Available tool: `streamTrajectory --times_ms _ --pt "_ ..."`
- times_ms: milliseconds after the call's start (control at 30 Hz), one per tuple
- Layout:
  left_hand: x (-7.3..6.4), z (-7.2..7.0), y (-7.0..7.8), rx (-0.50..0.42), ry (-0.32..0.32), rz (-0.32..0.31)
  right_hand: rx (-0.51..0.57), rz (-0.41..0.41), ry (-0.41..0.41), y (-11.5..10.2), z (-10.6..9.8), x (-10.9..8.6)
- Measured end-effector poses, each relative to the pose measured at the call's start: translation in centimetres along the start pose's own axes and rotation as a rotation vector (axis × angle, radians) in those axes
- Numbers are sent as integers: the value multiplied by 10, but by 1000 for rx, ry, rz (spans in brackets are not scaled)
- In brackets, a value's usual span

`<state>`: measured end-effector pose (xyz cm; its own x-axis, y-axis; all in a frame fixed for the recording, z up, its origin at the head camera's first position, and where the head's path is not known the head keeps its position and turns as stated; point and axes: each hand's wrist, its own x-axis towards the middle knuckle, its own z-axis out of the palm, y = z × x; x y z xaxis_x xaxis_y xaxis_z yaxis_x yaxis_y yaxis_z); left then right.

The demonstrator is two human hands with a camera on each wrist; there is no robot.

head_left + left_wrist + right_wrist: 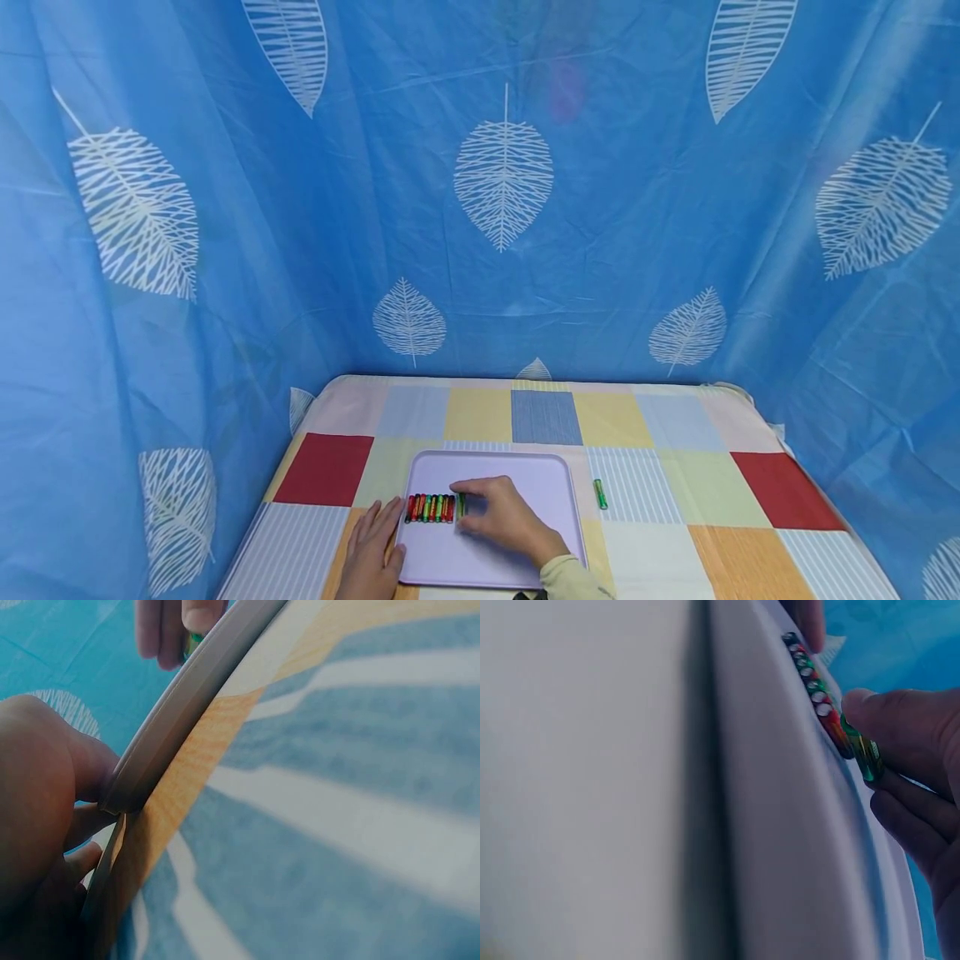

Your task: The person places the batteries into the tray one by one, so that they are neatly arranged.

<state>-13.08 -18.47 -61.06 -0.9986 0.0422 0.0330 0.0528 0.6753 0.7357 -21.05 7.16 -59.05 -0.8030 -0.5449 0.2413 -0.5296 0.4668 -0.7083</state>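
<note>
Several red and green batteries (430, 508) lie side by side in a row at the left part of a pale lilac tray (517, 567). My right hand (498, 517) pinches a green battery (865, 756) between thumb and fingers, just right of the row's end. In the right wrist view that battery is close beside the last red one (834, 731). My left hand (372, 546) rests at the tray's left edge, its fingers touching the rim in the left wrist view.
Another green battery (600, 494) lies on the patchwork tablecloth (652, 550), right of the tray. A blue curtain (585, 292) with white leaf prints surrounds the table at the back and sides. A small dark object (529, 595) shows beside the right sleeve.
</note>
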Motion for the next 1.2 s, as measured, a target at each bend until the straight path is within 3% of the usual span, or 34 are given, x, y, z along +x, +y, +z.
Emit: streamTrajectory --times_ms 433,633,867,1200 --pt "-1 -1 1 7 2 22 -88 -5 11 -4 10 3" --pt "-3 -1 2 5 7 32 -78 5 12 -4 8 1" --pt "-5 -1 3 -8 9 36 -3 33 9 -1 -10 -4" --pt "-6 -2 3 3 4 28 -13 81 -18 15 -49 -15"
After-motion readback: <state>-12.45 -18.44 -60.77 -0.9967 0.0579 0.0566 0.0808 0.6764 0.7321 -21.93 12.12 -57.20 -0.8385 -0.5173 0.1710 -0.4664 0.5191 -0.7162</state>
